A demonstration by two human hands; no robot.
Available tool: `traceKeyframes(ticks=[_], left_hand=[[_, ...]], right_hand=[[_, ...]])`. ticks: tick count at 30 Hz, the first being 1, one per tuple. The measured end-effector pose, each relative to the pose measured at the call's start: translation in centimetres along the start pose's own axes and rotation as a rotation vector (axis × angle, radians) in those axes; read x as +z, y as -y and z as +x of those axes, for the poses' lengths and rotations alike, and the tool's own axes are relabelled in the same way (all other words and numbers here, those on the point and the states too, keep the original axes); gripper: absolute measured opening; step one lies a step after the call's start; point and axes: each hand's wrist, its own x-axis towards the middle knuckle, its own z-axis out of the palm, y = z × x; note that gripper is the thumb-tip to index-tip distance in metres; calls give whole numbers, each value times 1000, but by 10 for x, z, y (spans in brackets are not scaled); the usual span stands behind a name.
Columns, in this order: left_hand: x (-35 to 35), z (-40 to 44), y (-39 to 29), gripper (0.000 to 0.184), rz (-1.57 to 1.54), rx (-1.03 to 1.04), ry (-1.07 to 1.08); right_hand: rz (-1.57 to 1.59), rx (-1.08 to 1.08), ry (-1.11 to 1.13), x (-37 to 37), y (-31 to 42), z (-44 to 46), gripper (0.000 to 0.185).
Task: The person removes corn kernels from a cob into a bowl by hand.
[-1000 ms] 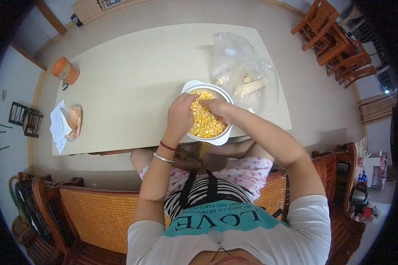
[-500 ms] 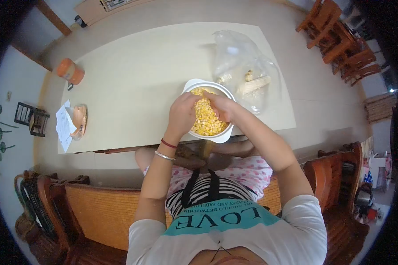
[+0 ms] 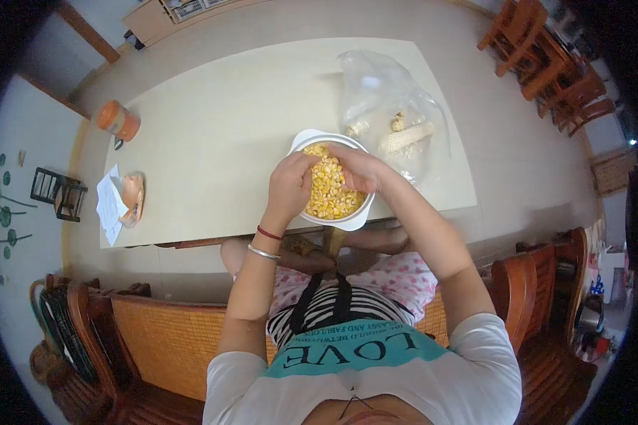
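A white bowl (image 3: 360, 221) with two side handles stands at the table's near edge, filled with loose yellow corn kernels (image 3: 331, 197). Over its left side, my left hand (image 3: 289, 185) is curled, with its fingertips down among the kernels and mostly hidden. My right hand (image 3: 358, 170) reaches in over the right rim, its fingers bent inward toward the left hand. Kernels show between the two hands; whether either hand grips anything more is hidden. Right of the bowl, a clear plastic bag (image 3: 376, 81) lies with a bare corn cob (image 3: 408, 137) and several cob pieces on it or in it.
The pale table (image 3: 213, 142) carries an orange-lidded jar (image 3: 118, 120), white papers (image 3: 110, 205) and a tan packet (image 3: 132, 198) at its left end. Beneath me is a wooden bench (image 3: 170, 326). Wooden chairs (image 3: 546, 64) stand at the far right, and a small dark rack (image 3: 60, 193) at the left.
Both hands stay in the bowl, with the fingers shifted slightly and a little more of the kernels showing between them. The whole view has moved slightly.
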Motion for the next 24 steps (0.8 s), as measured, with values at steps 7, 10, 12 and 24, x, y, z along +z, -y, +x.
traceKeyframes(ticks=[7,10,12,24], left_hand=[[2,0,2,20,-36,-55,-50],[2,1,1,18,-11,-39,-32],[2,1,1,17,6,-16,-20],[0,1,-2,17,50,-7,34]], right_hand=[[-126,-58,19,-20,-19,24,39],[-122,-74,-21,-21,-23,25,41],[-143,-82,-57,-26,-28,33,43],[-367,-115,-13,-38,-34,43,39]])
